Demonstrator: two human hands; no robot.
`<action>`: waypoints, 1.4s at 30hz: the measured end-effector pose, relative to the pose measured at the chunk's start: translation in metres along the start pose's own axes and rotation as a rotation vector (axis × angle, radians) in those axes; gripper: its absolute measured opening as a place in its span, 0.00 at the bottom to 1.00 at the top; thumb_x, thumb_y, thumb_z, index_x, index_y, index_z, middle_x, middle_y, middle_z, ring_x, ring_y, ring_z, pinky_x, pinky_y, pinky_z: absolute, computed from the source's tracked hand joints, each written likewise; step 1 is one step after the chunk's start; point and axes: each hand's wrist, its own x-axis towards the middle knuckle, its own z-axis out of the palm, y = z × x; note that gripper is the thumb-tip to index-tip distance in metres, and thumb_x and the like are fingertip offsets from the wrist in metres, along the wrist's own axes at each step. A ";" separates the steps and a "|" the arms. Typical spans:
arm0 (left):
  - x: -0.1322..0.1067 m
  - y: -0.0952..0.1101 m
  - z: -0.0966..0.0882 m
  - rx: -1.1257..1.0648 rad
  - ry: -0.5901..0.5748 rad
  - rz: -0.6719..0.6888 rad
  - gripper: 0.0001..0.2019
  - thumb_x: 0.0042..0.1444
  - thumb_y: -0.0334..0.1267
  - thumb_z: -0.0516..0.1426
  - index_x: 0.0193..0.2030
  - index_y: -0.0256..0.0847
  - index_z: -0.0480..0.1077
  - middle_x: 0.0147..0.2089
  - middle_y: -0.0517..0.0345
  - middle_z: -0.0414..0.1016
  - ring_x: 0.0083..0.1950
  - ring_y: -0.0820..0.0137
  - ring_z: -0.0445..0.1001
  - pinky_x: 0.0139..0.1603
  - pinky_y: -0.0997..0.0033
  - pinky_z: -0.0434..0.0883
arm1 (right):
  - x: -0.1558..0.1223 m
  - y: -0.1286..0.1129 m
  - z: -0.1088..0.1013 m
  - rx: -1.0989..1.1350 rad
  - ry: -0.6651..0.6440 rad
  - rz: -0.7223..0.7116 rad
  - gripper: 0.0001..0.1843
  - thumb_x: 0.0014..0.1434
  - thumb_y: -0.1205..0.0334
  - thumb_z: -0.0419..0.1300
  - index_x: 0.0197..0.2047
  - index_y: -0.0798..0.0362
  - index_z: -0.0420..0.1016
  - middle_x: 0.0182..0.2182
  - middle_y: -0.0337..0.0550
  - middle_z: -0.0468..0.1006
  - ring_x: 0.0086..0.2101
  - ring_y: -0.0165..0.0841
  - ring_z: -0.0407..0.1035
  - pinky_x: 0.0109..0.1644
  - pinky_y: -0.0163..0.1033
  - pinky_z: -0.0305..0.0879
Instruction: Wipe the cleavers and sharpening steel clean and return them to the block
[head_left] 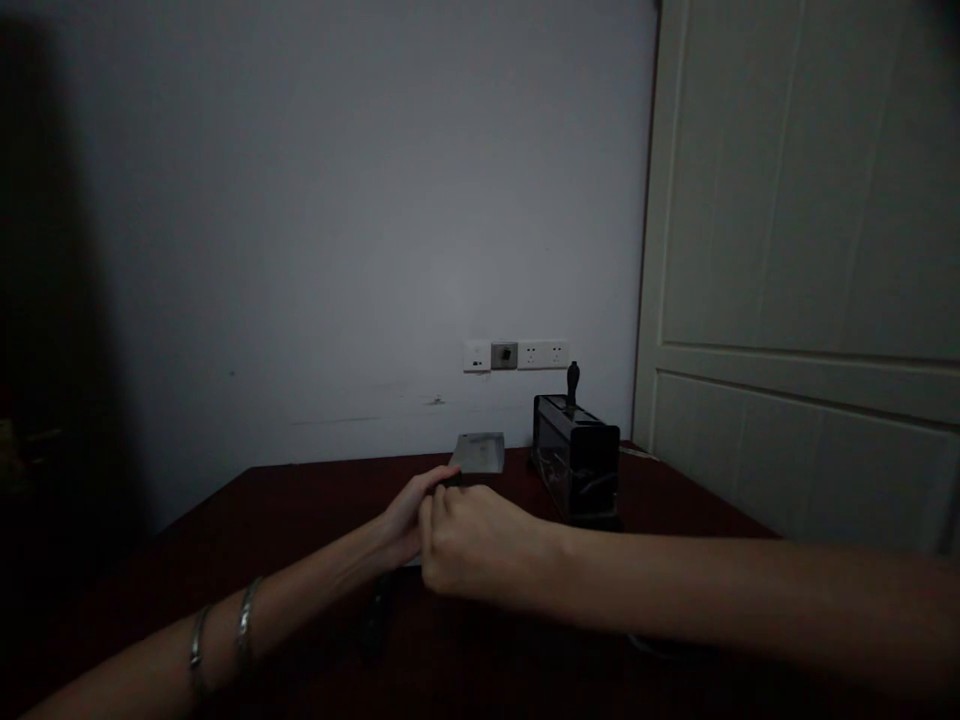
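My left hand (409,510), with two metal bangles (244,622) on the forearm, reaches to the middle of the table. My right hand (476,540) is closed in a fist against its fingers. A small dark piece (453,480) shows between the hands; most of it is hidden. Just beyond them is a flat grey blade-like plate (480,455) with a small hole near one corner; whether it joins the dark piece I cannot tell. Below my left hand lies a black handle-like thing (375,612), and a pale strip (412,562) shows under the hands.
A black glossy knife block (576,465) stands at the right on the dark red table (300,500), one black knife handle (573,382) sticking up from it. Wall sockets (541,354) are behind. A pale panelled door (810,250) borders the right side. The room is dim.
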 end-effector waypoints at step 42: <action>0.020 -0.105 -0.038 0.182 -0.072 -0.187 0.26 0.40 0.62 0.57 0.25 0.36 0.66 0.13 0.67 0.56 0.14 0.79 0.54 0.16 0.77 0.48 | -0.053 -0.073 0.142 2.168 0.203 1.326 0.15 0.35 0.53 0.59 0.20 0.60 0.69 0.12 0.38 0.67 0.10 0.22 0.57 0.11 0.28 0.44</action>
